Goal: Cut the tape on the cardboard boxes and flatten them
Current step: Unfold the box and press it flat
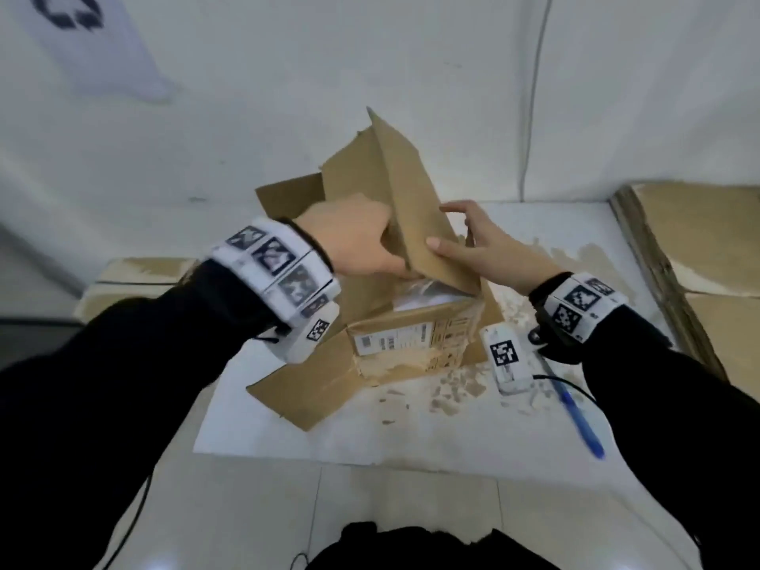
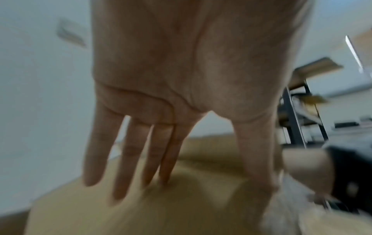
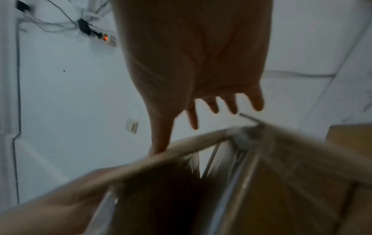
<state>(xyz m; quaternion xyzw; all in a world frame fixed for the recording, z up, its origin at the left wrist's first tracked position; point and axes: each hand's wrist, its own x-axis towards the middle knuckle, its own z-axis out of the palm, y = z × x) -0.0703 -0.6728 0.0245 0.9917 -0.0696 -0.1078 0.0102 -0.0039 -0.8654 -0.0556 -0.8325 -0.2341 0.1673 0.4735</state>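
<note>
1. Head view: cardboard box (image 1: 415,343) sat at frame centre, flaps up, label on its near face. Left hand (image 1: 353,240) gripped the raised flap (image 1: 407,199); right hand (image 1: 481,244) touched the flap edge, fingers spread. Blue pen (image 1: 575,413) at lower right.
2. Left wrist view: blurred; straight fingers (image 2: 128,159) pressed on smooth brown board.
3. Right wrist view: only this one showed glossy tape (image 3: 231,190) along the seam and a power strip (image 3: 104,38) at upper left.
</note>
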